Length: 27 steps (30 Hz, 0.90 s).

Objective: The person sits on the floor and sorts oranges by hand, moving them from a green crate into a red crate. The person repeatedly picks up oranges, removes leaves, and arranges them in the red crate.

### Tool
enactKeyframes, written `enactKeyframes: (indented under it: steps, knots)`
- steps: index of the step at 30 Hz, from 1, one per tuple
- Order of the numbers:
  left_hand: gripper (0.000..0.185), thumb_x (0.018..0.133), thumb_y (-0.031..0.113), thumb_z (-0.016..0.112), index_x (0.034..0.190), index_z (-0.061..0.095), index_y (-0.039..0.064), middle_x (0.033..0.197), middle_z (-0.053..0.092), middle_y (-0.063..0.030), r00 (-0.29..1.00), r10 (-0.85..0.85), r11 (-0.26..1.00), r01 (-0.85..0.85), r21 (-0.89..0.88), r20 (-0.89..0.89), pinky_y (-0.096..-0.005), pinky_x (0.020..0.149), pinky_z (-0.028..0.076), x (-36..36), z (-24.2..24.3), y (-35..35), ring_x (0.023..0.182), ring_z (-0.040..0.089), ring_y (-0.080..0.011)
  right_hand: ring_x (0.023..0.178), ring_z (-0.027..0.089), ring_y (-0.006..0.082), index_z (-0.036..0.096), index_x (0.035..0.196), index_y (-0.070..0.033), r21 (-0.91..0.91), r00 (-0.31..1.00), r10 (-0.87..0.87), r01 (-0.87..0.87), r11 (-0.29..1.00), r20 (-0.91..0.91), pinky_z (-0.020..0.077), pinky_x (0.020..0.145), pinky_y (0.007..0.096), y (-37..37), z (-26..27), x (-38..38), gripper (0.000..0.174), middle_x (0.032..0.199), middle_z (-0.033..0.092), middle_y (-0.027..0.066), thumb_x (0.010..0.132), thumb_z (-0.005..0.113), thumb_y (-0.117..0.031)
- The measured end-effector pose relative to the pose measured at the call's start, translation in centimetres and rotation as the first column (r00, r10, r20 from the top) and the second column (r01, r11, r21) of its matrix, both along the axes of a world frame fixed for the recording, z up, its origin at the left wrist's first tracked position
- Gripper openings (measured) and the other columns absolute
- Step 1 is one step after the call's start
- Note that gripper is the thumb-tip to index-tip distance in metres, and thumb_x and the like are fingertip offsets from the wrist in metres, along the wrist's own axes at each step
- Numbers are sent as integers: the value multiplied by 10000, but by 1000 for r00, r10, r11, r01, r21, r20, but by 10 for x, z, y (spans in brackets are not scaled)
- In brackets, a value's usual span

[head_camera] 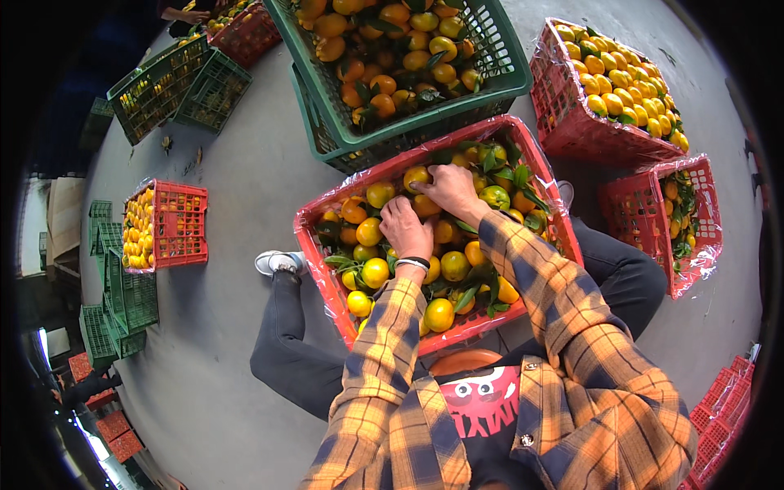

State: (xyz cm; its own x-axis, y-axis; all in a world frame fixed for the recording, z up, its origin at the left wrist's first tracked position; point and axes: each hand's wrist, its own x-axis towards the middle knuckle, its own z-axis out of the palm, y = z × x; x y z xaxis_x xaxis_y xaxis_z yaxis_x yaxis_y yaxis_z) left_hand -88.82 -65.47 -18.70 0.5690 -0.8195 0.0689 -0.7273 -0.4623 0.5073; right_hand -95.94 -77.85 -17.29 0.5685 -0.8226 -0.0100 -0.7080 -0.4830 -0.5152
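Observation:
A red plastic crate (542, 174) lined with clear film stands between my legs, filled with orange and greenish citrus fruit, some with leaves. My left hand (405, 228), with bands at the wrist, rests low among the fruit near the middle of the crate; its fingertips point away from me, and whether they grip a fruit is hidden. Just beyond and to the right, my right hand (450, 188) has its fingers on a yellow-orange citrus fruit (417, 177); how firmly cannot be seen. A greenish citrus fruit (495, 197) lies to the right of this hand.
Beyond stands a stacked green crate (520, 86) of leafy fruit. At right are a heaped red crate (569, 138) and a smaller red crate (634, 199). A red crate (180, 225) of fruit and stacked green crates (131, 300) are at left. Another person's hand (195, 16) shows at upper left.

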Motion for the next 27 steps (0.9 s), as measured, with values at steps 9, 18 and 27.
enactKeyframes:
  steps: [9, 18, 27]
  knots:
    - [990, 828, 382, 682, 1565, 132, 15, 1651, 140, -137, 973, -200, 973, 184, 136, 114, -689, 1145, 121, 8, -22, -7, 1539, 29, -331, 820, 691, 387, 714, 912, -43, -13, 998, -59, 59, 998, 28, 542, 739, 490, 0, -6, 5, 500, 832, 710, 199, 786, 718, -527]
    - [1042, 818, 473, 705, 1585, 117, 86, 1650, 144, -149, 951, -179, 983, 161, -91, -253, -633, 1173, 42, 33, -10, -6, 1534, 74, -338, 886, 707, 334, 741, 999, -84, -159, 972, -122, 155, 975, 199, 559, 798, 448, -59, 59, -93, 246, 935, 719, 170, 862, 639, -263]
    - [678, 955, 462, 555, 1517, 372, 130, 1613, 279, -90, 877, -469, 882, 470, 10, 108, -643, 1176, 67, -79, 4, -52, 1515, 176, -280, 966, 668, 439, 678, 977, 50, 118, 956, -51, 89, 989, -290, 542, 838, 476, -71, 13, -126, 310, 991, 689, 284, 774, 682, -184]
